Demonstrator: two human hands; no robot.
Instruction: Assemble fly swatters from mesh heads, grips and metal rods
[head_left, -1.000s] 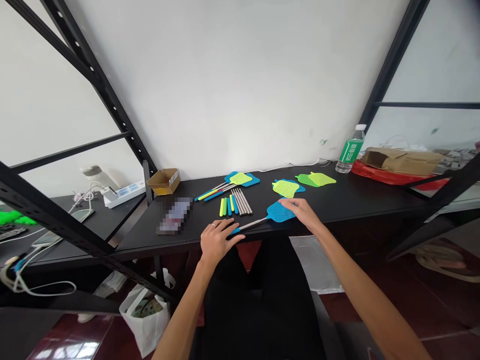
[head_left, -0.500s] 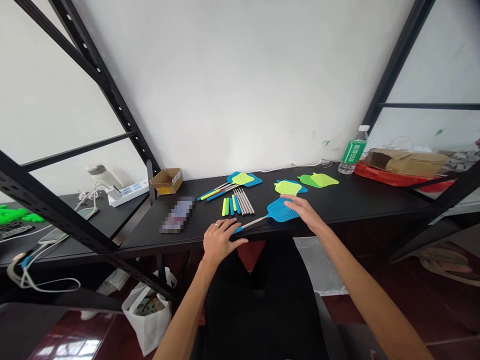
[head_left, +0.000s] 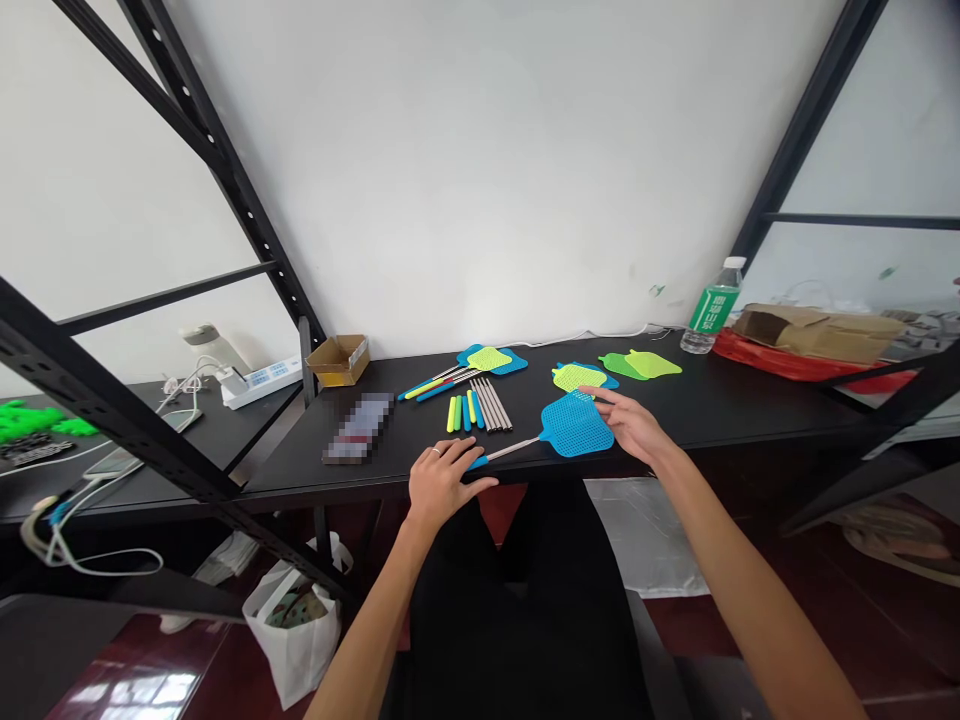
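Quick look from head height. The left hand [head_left: 446,483] sits at the front edge of the black worktop [head_left: 675,412], fingers together and loosely curled, right at the blue end of a blue fly swatter [head_left: 576,425]. Can't tell if it's gripping that end or just touching it. The right hand [head_left: 634,425] is open with the fingers a bit spread, no pinch, fingertips at the edge of the mesh head. So the swatter lies flat between the two hands.

Here's what I'd watch. The handle end is right at the front edge, so a careless nudge from the left hand could tip it off. Just ahead of that hand are loose steel rods [head_left: 491,405] and coloured foam grips [head_left: 465,411], and round stuff like that could roll if bumped. Past the right fingertips, a lime mesh swatter head [head_left: 576,378] sits almost against the blue one, so the two could snag or shift.

Further right of the right hand are green swatter heads [head_left: 641,365], then a water bottle [head_left: 709,320] and a red tray [head_left: 795,365] holding a cardboard package [head_left: 817,333]. Left of the left hand there's a small cardboard box [head_left: 337,360]. The worktop sits inside a black steel shelving frame [head_left: 225,180] against a white wall [head_left: 487,180]. Down on the floor, left of the left arm, is a white plastic bag [head_left: 292,640].
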